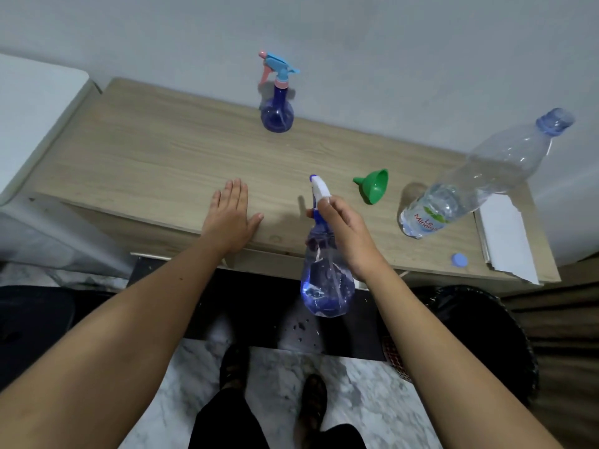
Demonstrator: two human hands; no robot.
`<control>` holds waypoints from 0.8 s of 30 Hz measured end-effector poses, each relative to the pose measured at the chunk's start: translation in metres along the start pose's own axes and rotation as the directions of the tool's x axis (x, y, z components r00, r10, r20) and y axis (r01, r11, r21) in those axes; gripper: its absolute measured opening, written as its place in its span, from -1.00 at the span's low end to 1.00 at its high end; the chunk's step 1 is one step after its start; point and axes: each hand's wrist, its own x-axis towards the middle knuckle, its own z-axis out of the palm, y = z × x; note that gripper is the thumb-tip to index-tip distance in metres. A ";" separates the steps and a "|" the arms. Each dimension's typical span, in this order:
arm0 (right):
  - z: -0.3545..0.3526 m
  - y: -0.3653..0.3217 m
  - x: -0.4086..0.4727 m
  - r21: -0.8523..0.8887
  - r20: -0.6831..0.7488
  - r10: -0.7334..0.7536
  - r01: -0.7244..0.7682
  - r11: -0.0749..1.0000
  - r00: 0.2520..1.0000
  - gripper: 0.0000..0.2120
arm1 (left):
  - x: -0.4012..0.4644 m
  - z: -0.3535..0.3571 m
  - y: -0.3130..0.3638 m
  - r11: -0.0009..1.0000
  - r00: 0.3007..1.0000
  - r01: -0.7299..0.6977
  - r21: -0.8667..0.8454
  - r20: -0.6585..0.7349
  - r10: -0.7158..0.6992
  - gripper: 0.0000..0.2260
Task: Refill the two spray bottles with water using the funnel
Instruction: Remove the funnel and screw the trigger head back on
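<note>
Closest to you, your right hand [346, 234] holds the near spray bottle [325, 280] by its neck, fingers curled round it under the white sprayer head. The bottle hangs in the air just off the front edge of the surface [162, 163], over the floor. It has a little water at the bottom, and its sprayer head is on.

Your left hand [231, 215] lies flat on the surface with fingers spread, holding nothing.

A bit farther, the green funnel [372, 186] lies on its side. Beside it stands the big water bottle [470, 186], open, partly full. Its blue cap [459, 260] sits near the front edge, next to some white paper [505, 234].

Far back by the wall stands the second spray bottle [277, 102], with its blue and pink head on.

It looks like you are starting on the near bottle. Next you likely need to set it down, twist the head off with both hands, and put the funnel in the neck.
</note>
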 end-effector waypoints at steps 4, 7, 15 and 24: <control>0.002 0.008 0.002 -0.103 -0.047 -0.002 -0.002 0.995 0.999 -0.62 | 0.008 -0.003 0.003 1.000 1.000 -0.014 -0.020 -0.012 0.014 -0.15; 0.004 0.019 0.006 -0.184 -0.054 0.018 -0.027 0.982 0.998 -0.56 | 0.009 -0.003 0.004 1.000 1.000 -0.021 -0.006 -0.018 0.021 -0.15; 0.011 0.029 0.015 -0.243 -0.054 0.039 -0.051 0.969 0.998 -0.44 | 0.008 -0.002 0.004 1.000 0.999 -0.017 0.024 -0.038 0.018 -0.26; 0.008 0.033 0.017 -0.357 -0.105 0.018 -0.054 0.932 0.994 -0.61 | 0.007 0.000 0.004 1.000 0.999 -0.010 0.003 -0.045 0.010 -0.25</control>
